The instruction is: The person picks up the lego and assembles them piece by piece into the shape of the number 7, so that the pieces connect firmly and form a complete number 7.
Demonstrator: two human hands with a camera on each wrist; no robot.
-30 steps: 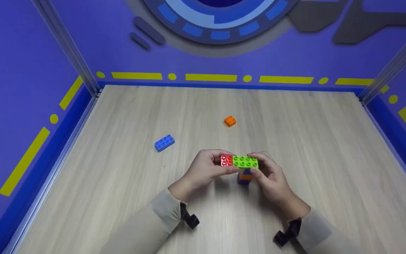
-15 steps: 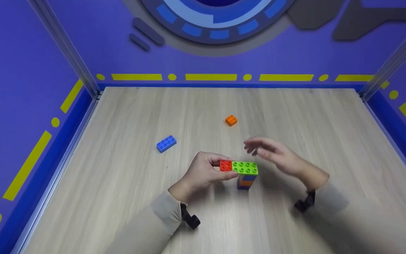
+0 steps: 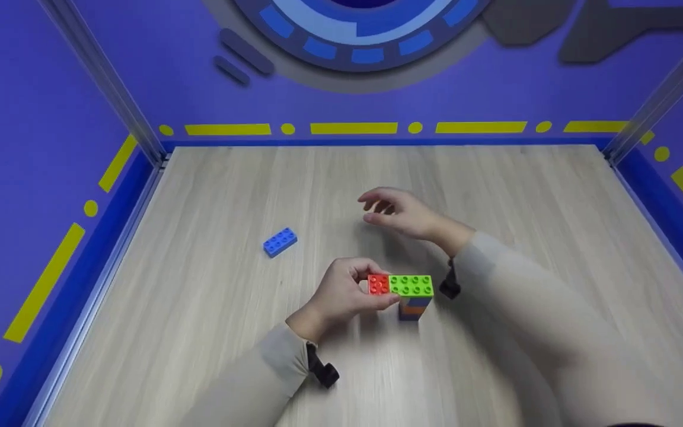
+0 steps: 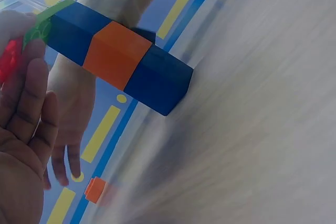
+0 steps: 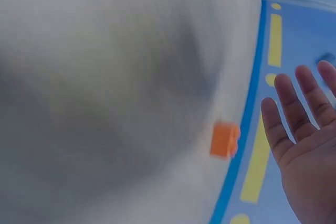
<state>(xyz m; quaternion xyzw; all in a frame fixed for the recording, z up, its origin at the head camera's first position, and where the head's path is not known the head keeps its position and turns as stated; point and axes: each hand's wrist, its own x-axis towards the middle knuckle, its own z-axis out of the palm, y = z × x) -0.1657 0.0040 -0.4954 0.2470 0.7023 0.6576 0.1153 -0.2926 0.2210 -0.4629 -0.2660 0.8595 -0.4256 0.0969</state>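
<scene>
My left hand (image 3: 343,292) pinches a red square brick (image 3: 378,284) and the near end of a green brick (image 3: 412,285) between thumb and fingers. The green brick tops a small tower; below it the left wrist view has a blue brick (image 4: 79,31), an orange brick (image 4: 116,54) and another blue brick (image 4: 159,81). Red sits beside green at the same height; how they join is hidden. Out over the table, my right hand (image 3: 405,214) holds nothing, its fingers loosely bent. Near it, a loose orange brick (image 5: 224,140) shows in both wrist views but is hidden in the head view.
A loose blue brick (image 3: 280,242) lies on the wooden table (image 3: 229,196), left of the hands. Blue panels (image 3: 341,101) with yellow marks rise behind and along both sides of the table.
My right hand has let go of the green brick and moved away and to the left, over the orange brick. The left hand keeps its hold, with the tower slightly nearer in view.
</scene>
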